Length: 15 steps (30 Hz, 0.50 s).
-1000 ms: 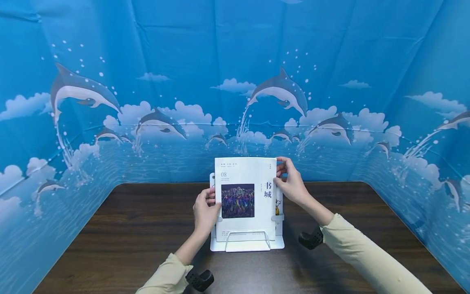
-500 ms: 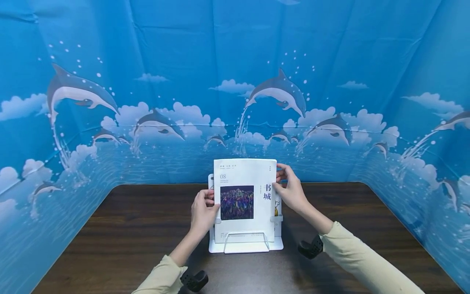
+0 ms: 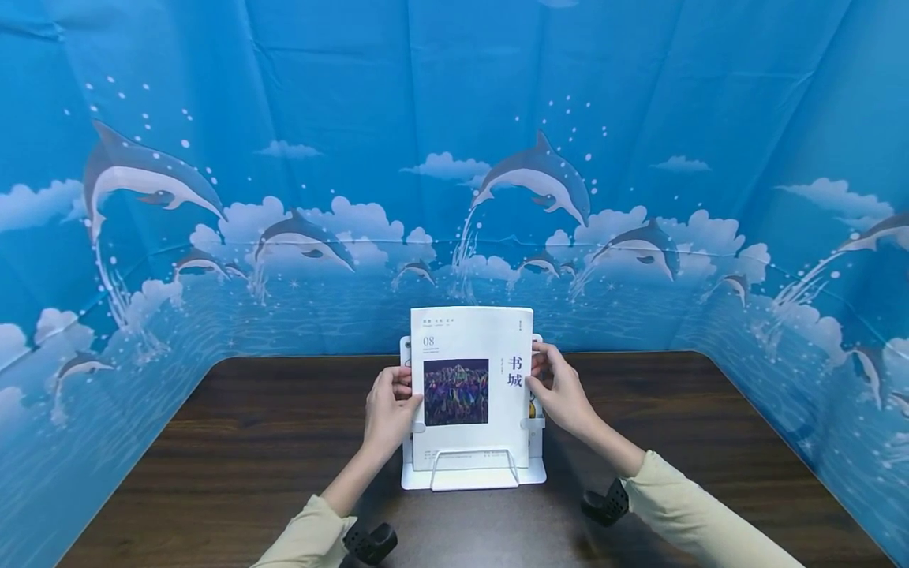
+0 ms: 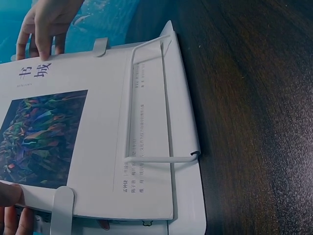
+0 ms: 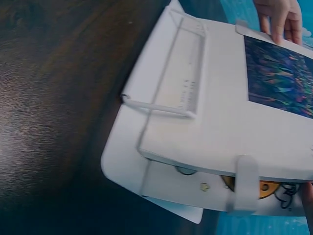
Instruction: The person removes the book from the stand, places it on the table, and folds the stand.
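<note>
A white magazine (image 3: 472, 347) with a dark, colourful square picture leans upright on a white book stand (image 3: 534, 475). The stand's wire bar (image 4: 128, 112) crosses in front of the magazine's lower part. At the left edge my left hand (image 3: 387, 410) grips the magazine, thumb on the cover and fingers behind. My right hand (image 3: 566, 392) holds the right edge the same way, a little higher. Two white side clips, one left (image 4: 62, 210) and one right (image 5: 246, 183), overlap the cover's edges. How far each hand's fingers reach behind is hidden.
The stand rests on a dark wood-grain table (image 3: 284, 442). A blue dolphin-print curtain (image 3: 383, 158) encloses the back and sides. Behind the magazine, part of a cartoon print (image 5: 266, 188) shows on the stand's back plate. Black wrist devices (image 3: 606, 503) hang at both sleeves.
My right hand has slid down along the magazine's right edge. The magazine sits slightly lower against the stand. My left hand keeps its place on the left edge.
</note>
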{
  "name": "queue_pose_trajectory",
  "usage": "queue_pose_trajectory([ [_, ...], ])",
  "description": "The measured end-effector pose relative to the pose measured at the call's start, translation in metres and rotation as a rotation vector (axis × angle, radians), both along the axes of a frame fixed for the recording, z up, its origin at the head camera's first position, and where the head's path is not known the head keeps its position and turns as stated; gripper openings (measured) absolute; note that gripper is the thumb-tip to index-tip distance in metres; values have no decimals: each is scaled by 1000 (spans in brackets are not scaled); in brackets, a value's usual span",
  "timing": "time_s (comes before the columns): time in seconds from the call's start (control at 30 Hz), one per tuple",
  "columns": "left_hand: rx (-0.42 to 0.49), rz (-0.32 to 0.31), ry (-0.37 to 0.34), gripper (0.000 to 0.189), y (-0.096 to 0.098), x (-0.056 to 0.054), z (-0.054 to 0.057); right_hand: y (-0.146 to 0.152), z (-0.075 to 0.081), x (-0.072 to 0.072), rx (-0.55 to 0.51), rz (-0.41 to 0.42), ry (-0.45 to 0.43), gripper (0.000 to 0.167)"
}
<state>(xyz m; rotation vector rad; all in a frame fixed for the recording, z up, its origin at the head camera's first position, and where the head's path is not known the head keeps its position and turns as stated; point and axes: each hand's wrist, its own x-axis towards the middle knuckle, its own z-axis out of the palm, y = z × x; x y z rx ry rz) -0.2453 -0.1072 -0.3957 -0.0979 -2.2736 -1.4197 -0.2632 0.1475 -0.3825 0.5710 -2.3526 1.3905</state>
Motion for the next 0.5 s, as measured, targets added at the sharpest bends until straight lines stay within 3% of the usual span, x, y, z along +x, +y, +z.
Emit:
queue_pose_trajectory([
  [0.17, 12, -5, 2, 37, -1, 0, -1, -3, -6, 4, -21, -12, -1, 47],
  [0.4, 29, -7, 11, 37, 0, 1, -1, -14, 14, 28, -24, -9, 5, 44],
  [0.5, 36, -10, 13, 36, 0, 1, -1, -14, 14, 32, -3, -10, 23, 43],
])
